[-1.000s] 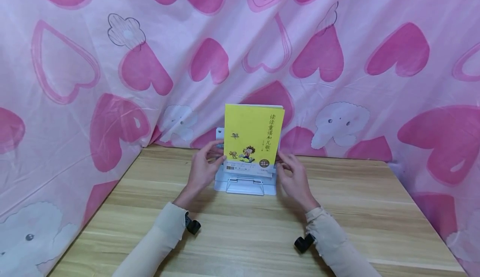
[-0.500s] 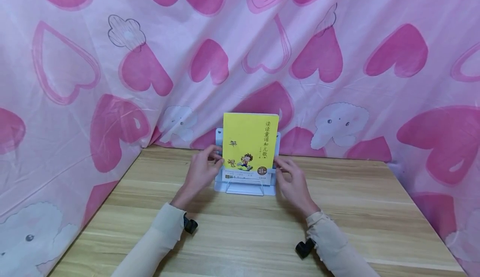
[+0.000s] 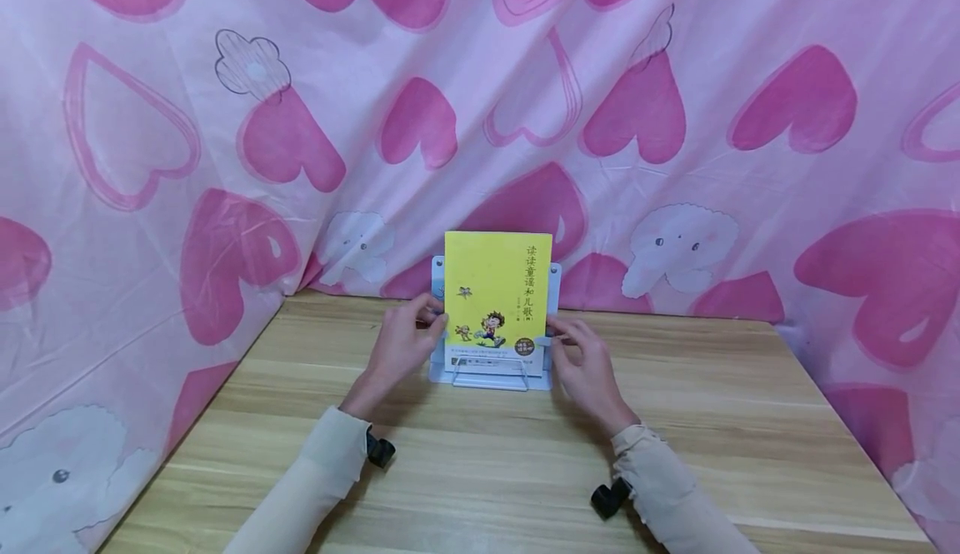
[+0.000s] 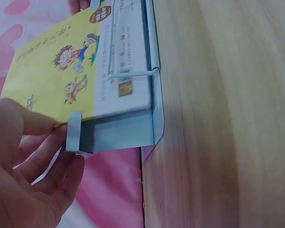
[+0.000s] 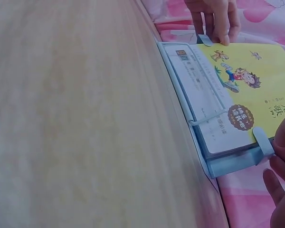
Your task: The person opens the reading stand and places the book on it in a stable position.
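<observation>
A yellow book (image 3: 487, 287) with a cartoon child on its cover stands upright, leaning back on a light-blue metal book stand (image 3: 437, 271). Its lower edge is behind the stand's wire bar (image 3: 491, 388). My left hand (image 3: 399, 344) holds the book's left edge, thumb at the cover side and fingers toward the back. At the opposite edge, my right hand (image 3: 591, 361) pinches the book, its fingertips partly hidden. Side clips lap over the cover: the left clip (image 4: 73, 131) in the left wrist view, the right clip (image 5: 262, 144) in the right wrist view.
The stand rests on a wood-grain table (image 3: 480, 479) near its back edge. Behind hangs a pink cloth (image 3: 510, 79) printed with hearts. Black wrist cameras, left camera (image 3: 381, 451) and right camera (image 3: 611, 498), sit at the sleeve cuffs.
The book has come down and slightly left, straightened from a tilt, and its bottom is now behind the wire bar. Both hands have stayed at its sides, shifting only slightly.
</observation>
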`<state>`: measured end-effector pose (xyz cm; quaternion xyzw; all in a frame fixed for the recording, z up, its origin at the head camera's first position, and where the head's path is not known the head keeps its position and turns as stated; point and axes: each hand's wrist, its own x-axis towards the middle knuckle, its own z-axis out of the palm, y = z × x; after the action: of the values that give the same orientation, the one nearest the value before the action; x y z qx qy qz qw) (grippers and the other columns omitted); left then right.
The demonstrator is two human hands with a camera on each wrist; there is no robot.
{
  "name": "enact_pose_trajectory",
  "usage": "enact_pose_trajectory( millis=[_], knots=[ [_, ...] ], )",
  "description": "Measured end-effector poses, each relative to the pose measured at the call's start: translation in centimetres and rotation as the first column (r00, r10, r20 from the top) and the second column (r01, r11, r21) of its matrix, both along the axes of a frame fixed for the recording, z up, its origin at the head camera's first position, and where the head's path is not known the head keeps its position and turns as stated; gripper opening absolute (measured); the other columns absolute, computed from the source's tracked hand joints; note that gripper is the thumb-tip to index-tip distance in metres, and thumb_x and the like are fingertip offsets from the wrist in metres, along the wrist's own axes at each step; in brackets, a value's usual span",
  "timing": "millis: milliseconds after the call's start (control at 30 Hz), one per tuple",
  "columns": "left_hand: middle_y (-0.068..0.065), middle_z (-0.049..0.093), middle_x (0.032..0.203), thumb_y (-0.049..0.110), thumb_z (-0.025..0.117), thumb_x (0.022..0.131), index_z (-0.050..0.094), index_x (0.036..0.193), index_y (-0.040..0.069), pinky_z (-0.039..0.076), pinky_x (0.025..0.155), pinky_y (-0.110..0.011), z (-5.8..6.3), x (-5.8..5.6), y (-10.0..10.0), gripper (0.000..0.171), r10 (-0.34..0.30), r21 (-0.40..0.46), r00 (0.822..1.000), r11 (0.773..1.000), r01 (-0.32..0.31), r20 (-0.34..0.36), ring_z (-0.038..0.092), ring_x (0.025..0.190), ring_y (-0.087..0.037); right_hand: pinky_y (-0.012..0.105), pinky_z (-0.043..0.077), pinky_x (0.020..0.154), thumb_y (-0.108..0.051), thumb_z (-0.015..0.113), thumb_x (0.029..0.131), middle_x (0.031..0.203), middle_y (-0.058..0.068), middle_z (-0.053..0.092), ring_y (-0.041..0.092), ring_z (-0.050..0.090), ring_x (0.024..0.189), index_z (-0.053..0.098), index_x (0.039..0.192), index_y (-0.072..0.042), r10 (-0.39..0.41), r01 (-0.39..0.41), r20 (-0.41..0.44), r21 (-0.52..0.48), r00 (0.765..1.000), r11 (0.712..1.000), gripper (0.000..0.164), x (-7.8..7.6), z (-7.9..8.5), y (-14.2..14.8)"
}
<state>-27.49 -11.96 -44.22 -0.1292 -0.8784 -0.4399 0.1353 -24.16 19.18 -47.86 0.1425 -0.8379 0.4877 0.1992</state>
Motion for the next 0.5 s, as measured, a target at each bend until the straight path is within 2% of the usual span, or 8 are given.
enact_pose_trajectory(
  millis=[333, 500],
  knots=[
    [-0.004, 0.080, 0.103, 0.018, 0.077, 0.102, 0.079, 0.114, 0.010, 0.068, 0.089, -0.038, 0.21, 0.02, -0.24, 0.014, 0.031, 0.017, 1.000, 0.999, -0.031, 0.002, 0.076, 0.094, -0.018, 0.053, 0.058, 0.105, 0.000, 0.065, 0.103, 0.135, 0.006, 0.071, 0.029, 0.067, 0.120, 0.070, 0.143, -0.015, -0.012, 0.012, 0.001, 0.003, 1.000, 1.000, 0.043, 0.04, 0.00, -0.15],
    [-0.005, 0.078, 0.105, 0.018, 0.078, 0.101, 0.073, 0.115, 0.010, 0.067, 0.089, -0.037, 0.40, -0.01, -0.63, 0.016, 0.056, 0.068, 0.998, 0.996, -0.057, 0.024, 0.076, 0.098, -0.019, 0.044, 0.061, 0.103, 0.002, 0.065, 0.103, 0.136, 0.009, 0.067, 0.029, 0.065, 0.122, 0.066, 0.144, -0.013, -0.012, 0.012, 0.000, -0.021, 1.000, 1.000, 0.044, -0.19, -0.21, 0.11]
  ],
)
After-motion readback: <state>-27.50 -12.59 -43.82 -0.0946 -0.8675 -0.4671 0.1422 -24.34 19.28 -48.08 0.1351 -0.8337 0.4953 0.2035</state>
